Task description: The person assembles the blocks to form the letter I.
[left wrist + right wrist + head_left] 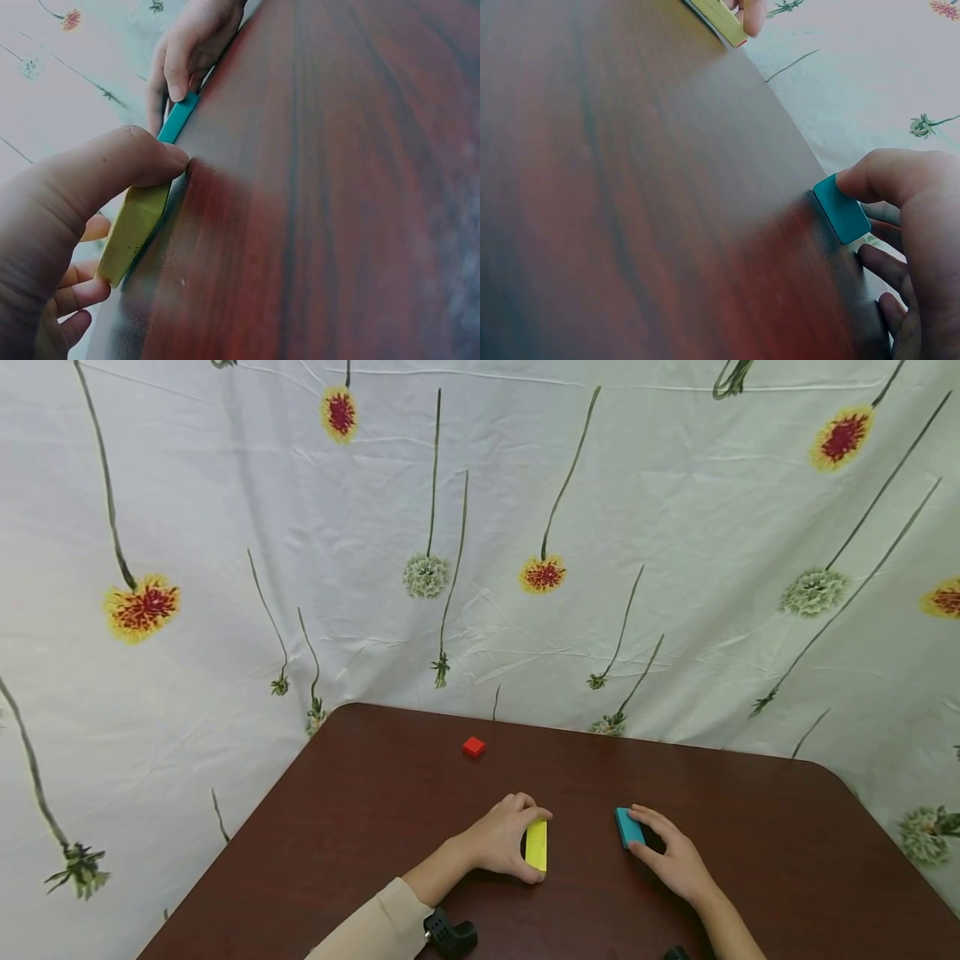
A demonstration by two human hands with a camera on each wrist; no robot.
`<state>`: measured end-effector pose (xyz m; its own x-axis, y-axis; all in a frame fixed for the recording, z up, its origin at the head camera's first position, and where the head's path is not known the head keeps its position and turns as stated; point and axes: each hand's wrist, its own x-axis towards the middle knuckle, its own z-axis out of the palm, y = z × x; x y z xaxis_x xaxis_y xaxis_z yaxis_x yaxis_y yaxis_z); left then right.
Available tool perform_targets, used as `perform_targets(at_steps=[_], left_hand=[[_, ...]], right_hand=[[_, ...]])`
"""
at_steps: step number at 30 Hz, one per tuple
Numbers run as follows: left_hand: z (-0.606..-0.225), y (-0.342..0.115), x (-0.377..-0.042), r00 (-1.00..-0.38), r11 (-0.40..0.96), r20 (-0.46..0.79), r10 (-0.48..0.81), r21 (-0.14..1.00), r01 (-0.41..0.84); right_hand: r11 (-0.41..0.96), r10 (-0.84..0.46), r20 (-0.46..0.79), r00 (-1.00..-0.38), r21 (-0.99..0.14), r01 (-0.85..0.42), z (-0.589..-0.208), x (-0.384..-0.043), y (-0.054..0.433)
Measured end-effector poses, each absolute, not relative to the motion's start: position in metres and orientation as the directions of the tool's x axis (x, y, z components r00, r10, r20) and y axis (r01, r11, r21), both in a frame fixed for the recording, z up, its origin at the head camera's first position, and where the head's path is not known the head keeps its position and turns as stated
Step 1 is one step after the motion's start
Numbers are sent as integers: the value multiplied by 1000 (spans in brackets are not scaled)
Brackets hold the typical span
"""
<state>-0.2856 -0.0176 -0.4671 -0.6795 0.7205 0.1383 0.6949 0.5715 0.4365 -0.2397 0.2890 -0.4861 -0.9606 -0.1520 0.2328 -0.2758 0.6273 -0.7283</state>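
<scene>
Near the middle of the dark brown table, my left hand (501, 839) grips a flat yellow block (536, 847) by its two ends, thumb on the near end and fingers on the far one. To the right, my right hand (678, 858) pinches a smaller teal block (628, 828) between thumb and fingers. A gap of bare wood separates the two blocks. In the left wrist view the yellow block (135, 232) stands on its edge at or just above the tabletop. The right wrist view shows the teal block (843, 210) likewise, thumb at its upper corner.
A small red block (473, 747) lies farther back on the brown table (360, 827), near its far edge. Behind the table hangs a white cloth (480, 527) printed with flowers. A black strapped device (452, 937) sits at my left wrist.
</scene>
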Motion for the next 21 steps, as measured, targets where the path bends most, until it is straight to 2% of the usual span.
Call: perform_targets(at_steps=[21], left_hand=[[-465, -14, -284, -670, 566, 116, 733, 443, 696]], right_hand=[[631, -148, 236, -960, -725, -276, -486, -240, 289]])
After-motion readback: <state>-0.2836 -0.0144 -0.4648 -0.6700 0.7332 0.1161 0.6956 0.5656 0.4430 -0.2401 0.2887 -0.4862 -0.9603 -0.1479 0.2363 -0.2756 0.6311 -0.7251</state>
